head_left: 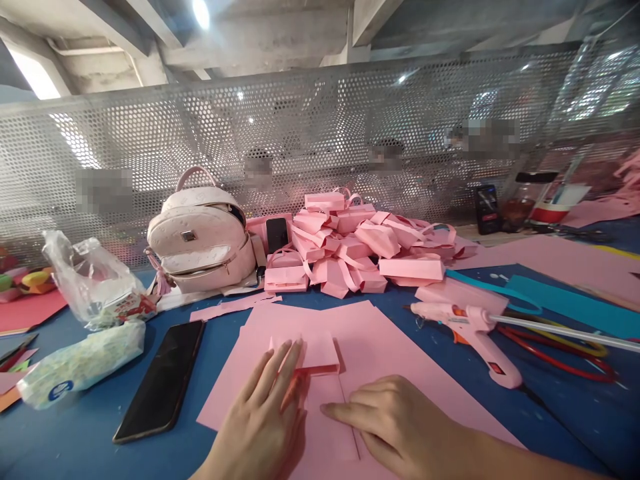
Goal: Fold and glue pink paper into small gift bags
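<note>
Bright, even daylight-type light. 1 ceiling lamp glares white at top, plus a blown-out window strip upper left; its light bleeds through the mesh screen. Soft short shadows under my left hand and right hand on the pink paper. Phone screen shows faint reflection. Strong wide-angle bend: mesh and table curve at edges, corners stretched. Several pixelated patches behind mesh. Centre sharp, far right soft.

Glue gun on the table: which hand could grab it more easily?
Probably the right hand. The glue gun lies to its right, nearer to it, while the left hand presses flat on the folded pink paper.
</note>
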Demonstrator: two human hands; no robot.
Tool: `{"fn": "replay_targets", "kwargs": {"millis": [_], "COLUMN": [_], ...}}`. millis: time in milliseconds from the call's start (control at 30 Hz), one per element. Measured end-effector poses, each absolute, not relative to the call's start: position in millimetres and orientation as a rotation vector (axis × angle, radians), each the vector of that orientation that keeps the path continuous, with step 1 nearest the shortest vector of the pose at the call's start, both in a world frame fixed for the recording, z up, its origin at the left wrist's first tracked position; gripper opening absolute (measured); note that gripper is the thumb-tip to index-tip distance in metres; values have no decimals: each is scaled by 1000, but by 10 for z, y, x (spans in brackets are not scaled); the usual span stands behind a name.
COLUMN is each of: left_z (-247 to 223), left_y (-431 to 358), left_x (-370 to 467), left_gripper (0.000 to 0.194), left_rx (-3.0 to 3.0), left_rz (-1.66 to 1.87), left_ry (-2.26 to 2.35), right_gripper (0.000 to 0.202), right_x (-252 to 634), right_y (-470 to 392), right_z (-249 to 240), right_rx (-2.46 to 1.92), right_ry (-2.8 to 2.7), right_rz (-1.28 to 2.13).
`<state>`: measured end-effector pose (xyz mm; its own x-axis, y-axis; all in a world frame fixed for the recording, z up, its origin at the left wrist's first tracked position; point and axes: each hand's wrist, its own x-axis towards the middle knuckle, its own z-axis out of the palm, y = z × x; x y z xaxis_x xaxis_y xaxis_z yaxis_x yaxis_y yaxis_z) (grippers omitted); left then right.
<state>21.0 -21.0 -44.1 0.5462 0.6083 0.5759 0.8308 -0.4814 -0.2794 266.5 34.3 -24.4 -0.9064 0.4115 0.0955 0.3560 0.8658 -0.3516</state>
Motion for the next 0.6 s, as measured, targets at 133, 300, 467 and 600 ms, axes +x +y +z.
{"fn": "replay_targets", "kwargs": {"millis": [133,300,467,600], "left_z": [-401,-405,-426,-416], "left_y": [-209,-207,-219,-223], "left_x": [207,202,175,139], "left_gripper": [29,25,33,40], "left_rx": [-2237,-2214,-2221,-2225], "left_rz": [-499,-530,-529,-461], "left_ry": [-1176,-1221,-1310,-1342], "right_gripper": [46,48,48,48], "right_x": [2663,2665,2671,2668], "right_y": [341,344,342,329], "right_z": [-242,-243,-235,-230], "right_rx": [-606,-596,-587,-603], "right_ry": [-2882,-2862,-2867,-2879], "right_rz": [502,504,495,503]}}
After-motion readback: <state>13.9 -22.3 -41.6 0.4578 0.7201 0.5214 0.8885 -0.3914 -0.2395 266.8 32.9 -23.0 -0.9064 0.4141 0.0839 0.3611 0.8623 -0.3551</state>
